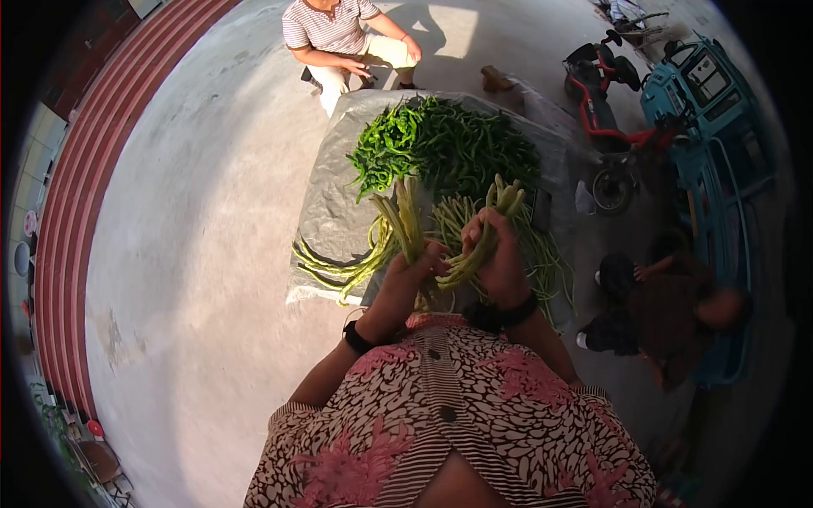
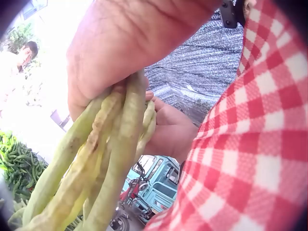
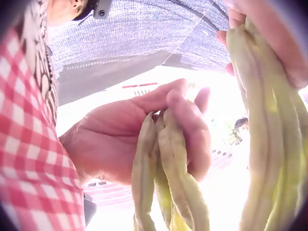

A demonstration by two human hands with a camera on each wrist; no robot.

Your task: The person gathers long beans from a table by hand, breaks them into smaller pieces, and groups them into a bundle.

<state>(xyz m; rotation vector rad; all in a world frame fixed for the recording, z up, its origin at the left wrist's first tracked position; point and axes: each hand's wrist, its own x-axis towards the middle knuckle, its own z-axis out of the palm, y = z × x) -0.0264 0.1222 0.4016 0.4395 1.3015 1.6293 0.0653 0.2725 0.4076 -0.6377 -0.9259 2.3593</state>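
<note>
In the head view, my left hand [image 1: 405,278] grips a bundle of long beans [image 1: 408,222] in front of my chest. Beside it, my right hand [image 1: 503,264] holds another bunch of long beans [image 1: 506,199], which bends down toward the left hand. The left wrist view has the left hand [image 2: 120,43] close up, fingers round pale, partly browned beans [image 2: 115,154]. Seen from the right wrist, the left hand [image 3: 163,130] pinches bean ends, and the right hand [image 3: 281,33] grips its bunch at upper right. More long beans [image 1: 351,273] lie on the grey sheet [image 1: 326,203] below.
A heap of green peppers [image 1: 445,144] covers the sheet's far part. A person [image 1: 339,38] squats beyond it; another person [image 1: 669,309] sits at right. A red motorbike [image 1: 601,110] and a blue three-wheeled truck [image 1: 720,169] stand right. Red steps [image 1: 76,254] run along the left.
</note>
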